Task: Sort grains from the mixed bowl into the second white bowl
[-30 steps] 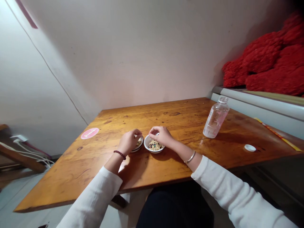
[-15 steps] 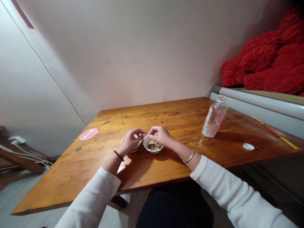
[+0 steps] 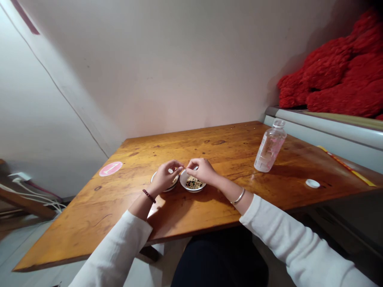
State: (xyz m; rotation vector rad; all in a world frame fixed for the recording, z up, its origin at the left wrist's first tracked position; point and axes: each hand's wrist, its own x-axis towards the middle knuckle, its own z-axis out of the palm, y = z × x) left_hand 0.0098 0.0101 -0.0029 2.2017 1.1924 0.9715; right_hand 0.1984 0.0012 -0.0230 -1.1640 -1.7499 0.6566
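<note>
Small bead-like pieces (image 3: pixel 194 183) lie in the right bowl (image 3: pixel 184 181), below and nearer the right hand (image 3: pixel 202 170); the left hand (image 3: pixel 164 176) overhangs the left bowl (image 3: pixel 153 175). Both pinches drawn together, nearly meeting; cannot tell whether anything is held.

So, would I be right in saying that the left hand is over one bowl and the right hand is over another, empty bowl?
Not quite: the bowl under the right hand holds small pale and dark pieces, as the head view shows. The left hand is indeed over the other bowl.
</note>
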